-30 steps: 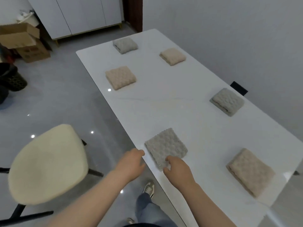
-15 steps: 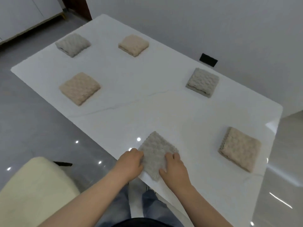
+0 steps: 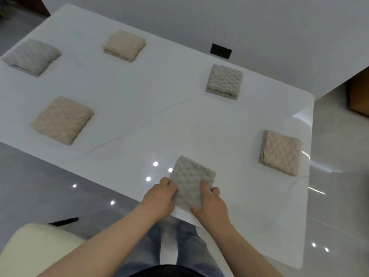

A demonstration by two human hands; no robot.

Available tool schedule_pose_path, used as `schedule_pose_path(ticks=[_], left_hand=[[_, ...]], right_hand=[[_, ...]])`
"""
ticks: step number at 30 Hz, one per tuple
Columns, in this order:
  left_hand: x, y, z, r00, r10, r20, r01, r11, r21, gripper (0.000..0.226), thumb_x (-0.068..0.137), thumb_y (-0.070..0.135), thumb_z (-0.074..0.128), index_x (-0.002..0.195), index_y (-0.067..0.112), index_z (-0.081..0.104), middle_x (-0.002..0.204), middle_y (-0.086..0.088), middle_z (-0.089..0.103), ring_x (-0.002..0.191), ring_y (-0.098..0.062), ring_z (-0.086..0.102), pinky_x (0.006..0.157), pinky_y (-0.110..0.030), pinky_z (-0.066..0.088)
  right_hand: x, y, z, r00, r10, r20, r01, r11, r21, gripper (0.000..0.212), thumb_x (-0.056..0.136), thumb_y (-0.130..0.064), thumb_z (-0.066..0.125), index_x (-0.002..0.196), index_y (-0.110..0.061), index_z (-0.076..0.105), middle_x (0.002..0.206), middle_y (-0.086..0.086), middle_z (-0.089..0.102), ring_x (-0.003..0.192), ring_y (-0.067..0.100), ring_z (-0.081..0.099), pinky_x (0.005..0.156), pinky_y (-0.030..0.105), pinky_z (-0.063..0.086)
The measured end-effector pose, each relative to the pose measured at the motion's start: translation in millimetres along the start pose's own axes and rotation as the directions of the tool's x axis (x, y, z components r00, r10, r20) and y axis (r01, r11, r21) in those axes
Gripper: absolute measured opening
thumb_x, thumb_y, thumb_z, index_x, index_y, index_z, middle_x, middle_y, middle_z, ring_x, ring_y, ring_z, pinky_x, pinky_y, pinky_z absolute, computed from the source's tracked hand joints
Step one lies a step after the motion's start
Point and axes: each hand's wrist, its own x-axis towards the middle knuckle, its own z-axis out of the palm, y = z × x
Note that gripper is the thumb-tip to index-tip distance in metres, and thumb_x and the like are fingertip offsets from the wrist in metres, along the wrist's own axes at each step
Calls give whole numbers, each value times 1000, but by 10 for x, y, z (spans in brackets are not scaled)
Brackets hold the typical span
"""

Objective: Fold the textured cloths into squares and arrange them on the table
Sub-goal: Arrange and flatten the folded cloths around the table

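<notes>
Your left hand [image 3: 159, 198] and right hand [image 3: 210, 206] are pinching the cloth [image 3: 189, 184] by its sides at the table's [image 3: 139, 124] near edge. A beige square [image 3: 280, 152] is lying to its right, a grey square [image 3: 224, 80] farther back.

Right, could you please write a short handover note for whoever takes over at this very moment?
Left hand grips the left edge of the near grey cloth; right hand pinches its right edge. That cloth lies folded at the near edge of the white table.
Done: five folded squares lie apart on the table: far grey cloth, far beige cloth, middle grey cloth, left beige cloth, right beige cloth.
Left: probably square up the near grey cloth, set it in line with the others, and let go.
</notes>
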Motion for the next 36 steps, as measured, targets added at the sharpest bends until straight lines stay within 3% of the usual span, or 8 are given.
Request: schedule_pose_path(ticks=[8, 13, 24, 31, 36], left_hand=[[67, -99, 32, 998, 56, 4, -56, 996, -63, 43, 88, 21, 50, 130, 16, 43, 124, -7, 37, 91, -23, 55, 79, -31, 50], [151, -62, 8, 997, 62, -50, -67, 991, -114, 30, 91, 18, 46, 119, 7, 49, 123, -9, 39, 85, -23, 55, 74, -30, 49], [464, -6, -194, 988, 59, -143, -91, 969, -229, 24, 93, 15, 45, 113, 3, 52, 122, -6, 39, 89, -22, 55, 80, -31, 49], [488, -37, -269, 974, 25, -226, -72, 977, -199, 37, 93, 15, 45, 128, 6, 48, 132, -8, 37, 98, -22, 52, 78, -23, 41], [362, -26, -200, 936, -9, -352, -53, 985, -167, 28, 90, 9, 45, 114, 5, 57, 108, -7, 43, 80, -18, 46, 67, -29, 46]], right_hand=[[96, -32, 27, 1000, 12, 18, -14, 997, 78, 77, 83, -23, 60, 147, -22, 17, 115, 5, 39, 75, 17, 46, 63, 23, 43], [182, -29, -9, 1000, 6, 11, -7, 994, 110, 77, 82, -19, 60, 147, -20, 19, 117, 7, 40, 71, 18, 48, 62, 27, 49], [407, -46, -204, 1000, 14, 4, -14, 979, 202, 82, 86, -18, 63, 150, -19, 12, 125, 8, 36, 80, 16, 45, 69, 21, 41], [566, -70, -289, 1000, -7, -5, 7, 984, 179, 84, 87, -21, 62, 151, -20, 9, 126, 7, 35, 84, 14, 45, 71, 21, 41], [544, -61, -277, 1000, -3, 13, 0, 978, 209, 85, 87, -21, 61, 152, -21, 6, 126, 8, 35, 83, 15, 46, 73, 22, 43]])
